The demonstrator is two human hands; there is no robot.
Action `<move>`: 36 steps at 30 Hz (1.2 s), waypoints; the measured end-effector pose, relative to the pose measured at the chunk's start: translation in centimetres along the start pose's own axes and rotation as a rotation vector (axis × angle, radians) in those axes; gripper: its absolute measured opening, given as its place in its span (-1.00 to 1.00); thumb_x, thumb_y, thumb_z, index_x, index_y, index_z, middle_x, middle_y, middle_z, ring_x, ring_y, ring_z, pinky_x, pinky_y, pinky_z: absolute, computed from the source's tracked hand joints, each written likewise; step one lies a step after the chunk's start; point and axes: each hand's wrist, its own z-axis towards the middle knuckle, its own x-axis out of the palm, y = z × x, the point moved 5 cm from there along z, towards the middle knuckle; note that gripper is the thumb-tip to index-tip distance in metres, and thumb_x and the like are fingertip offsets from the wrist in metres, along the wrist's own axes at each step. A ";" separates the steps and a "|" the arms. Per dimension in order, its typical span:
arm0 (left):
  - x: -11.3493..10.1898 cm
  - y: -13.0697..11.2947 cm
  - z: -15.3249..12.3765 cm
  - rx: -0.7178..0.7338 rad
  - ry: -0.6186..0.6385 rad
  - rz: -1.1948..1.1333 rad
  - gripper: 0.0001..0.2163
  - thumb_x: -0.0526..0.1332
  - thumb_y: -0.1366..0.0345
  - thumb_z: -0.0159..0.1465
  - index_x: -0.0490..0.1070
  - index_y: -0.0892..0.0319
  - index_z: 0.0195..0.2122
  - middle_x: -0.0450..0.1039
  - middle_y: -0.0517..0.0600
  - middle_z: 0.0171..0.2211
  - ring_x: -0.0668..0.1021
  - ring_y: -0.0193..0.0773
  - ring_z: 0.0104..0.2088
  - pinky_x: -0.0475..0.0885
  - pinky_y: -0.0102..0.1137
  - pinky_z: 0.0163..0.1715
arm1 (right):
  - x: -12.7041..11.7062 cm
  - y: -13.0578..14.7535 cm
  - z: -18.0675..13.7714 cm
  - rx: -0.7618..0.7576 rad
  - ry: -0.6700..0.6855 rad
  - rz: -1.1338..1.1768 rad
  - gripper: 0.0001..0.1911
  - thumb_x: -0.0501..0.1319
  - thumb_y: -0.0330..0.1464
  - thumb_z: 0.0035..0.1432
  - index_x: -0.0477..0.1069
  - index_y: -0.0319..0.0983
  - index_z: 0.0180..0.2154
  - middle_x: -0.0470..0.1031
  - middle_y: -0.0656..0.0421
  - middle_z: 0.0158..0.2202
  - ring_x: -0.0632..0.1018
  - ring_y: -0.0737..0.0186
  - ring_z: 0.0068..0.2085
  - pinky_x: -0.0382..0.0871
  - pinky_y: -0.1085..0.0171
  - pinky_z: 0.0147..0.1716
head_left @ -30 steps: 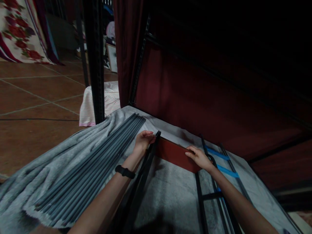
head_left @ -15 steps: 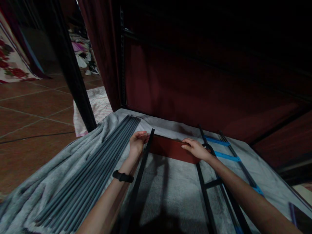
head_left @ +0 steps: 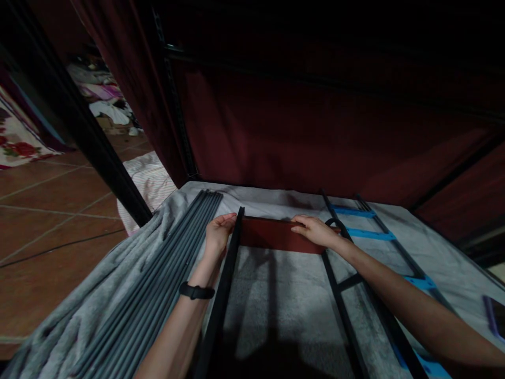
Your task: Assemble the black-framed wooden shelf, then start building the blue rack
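Note:
A reddish-brown board [head_left: 272, 235] stands on edge between two black metal bars. My right hand [head_left: 313, 230] grips its top edge near the right end, thumb on the near face and fingers over the top. My left hand [head_left: 219, 232] is closed in a pinch at the board's left end, just outside the left black bar [head_left: 229, 268]; whatever its fingertips hold is hidden or too small to make out. The right black bar [head_left: 338, 297] meets the board's lower right corner and joins a cross-piece. A black band is on my left wrist.
A bundle of grey rods [head_left: 165, 279] lies left on the grey blanket [head_left: 106, 305]. Dark bars with blue cross-pieces [head_left: 373, 233] lie at the right. A dark post [head_left: 98, 142] rises at the left, and a maroon curtain [head_left: 315, 137] hangs behind. A phone-like object [head_left: 495, 316] sits at the right edge.
The view has shifted slightly. My left hand's fingertips have drawn closer together beside the bar's end. My right hand keeps its hold on the board, which now sits more level.

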 end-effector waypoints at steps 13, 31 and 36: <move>0.2 0.2 -0.2 -0.036 0.060 -0.075 -0.63 0.44 0.17 -0.01 0.54 0.28 -0.23 0.57 0.02 -0.40 0.53 -0.34 -0.48 0.39 -0.48 -0.48 | -0.1 0.4 0.0 0.061 0.006 -0.018 -0.79 0.11 -0.22 0.28 0.44 -0.14 -0.15 0.54 0.16 -0.18 0.53 0.17 -0.18 0.31 0.26 -0.17; 0.7 0.1 -0.6 -0.092 0.031 -0.049 -0.65 0.47 0.08 -0.09 0.46 0.25 -0.48 0.36 -0.12 -0.67 0.32 -0.44 -0.68 0.15 -0.51 -0.67 | -0.1 0.4 -0.1 0.100 -0.002 -0.021 -0.80 0.12 -0.22 0.26 0.43 -0.16 -0.18 0.53 0.15 -0.19 0.51 0.19 -0.21 0.28 0.29 -0.25; 0.6 -0.1 -0.6 -0.040 0.008 -0.078 -0.61 0.48 0.20 -0.12 0.54 0.26 -0.28 0.54 -0.01 -0.45 0.49 -0.35 -0.52 0.32 -0.48 -0.53 | 0.0 0.3 -0.1 0.093 0.001 -0.012 -0.79 0.12 -0.21 0.26 0.43 -0.16 -0.17 0.53 0.15 -0.21 0.52 0.18 -0.21 0.30 0.27 -0.23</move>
